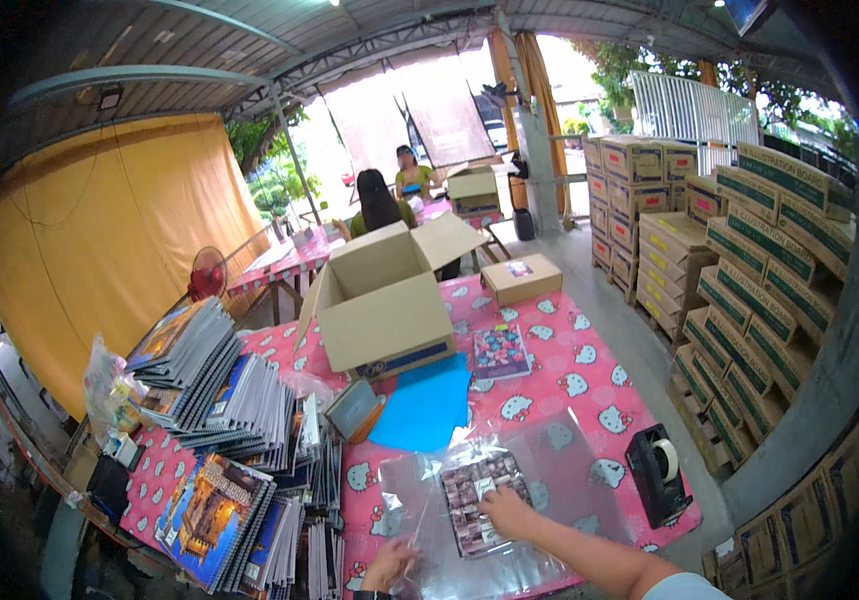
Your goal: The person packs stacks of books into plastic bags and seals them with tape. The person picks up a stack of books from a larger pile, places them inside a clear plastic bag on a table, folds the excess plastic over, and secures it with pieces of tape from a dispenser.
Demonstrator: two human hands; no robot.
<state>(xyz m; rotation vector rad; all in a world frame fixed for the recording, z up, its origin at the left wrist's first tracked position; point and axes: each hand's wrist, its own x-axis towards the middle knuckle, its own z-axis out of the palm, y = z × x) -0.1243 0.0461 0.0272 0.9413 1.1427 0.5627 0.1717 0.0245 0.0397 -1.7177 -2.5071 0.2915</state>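
Observation:
A small notebook [486,473] with a patterned grey-brown cover lies at the near middle of the table, among clear plastic sheets [577,480]. Whether it rests on top of the plastic or inside it, I cannot tell. My right hand [507,514] reaches in from the lower right and lies on the cover, fingers stretched over its right half. To the left of the notebook, my left hand [391,562] has its fingers closed on the plastic's near left edge. Bright blue sheets [421,402] lie just beyond the plastic.
Stacks of spiral notebooks [211,515] cover the table's left side. An open cardboard box [387,330] stands beyond the blue sheets, near a floral notebook [501,353] and a flat carton [522,279]. A black tape dispenser [655,476] sits at the right edge. Two people sit farther back.

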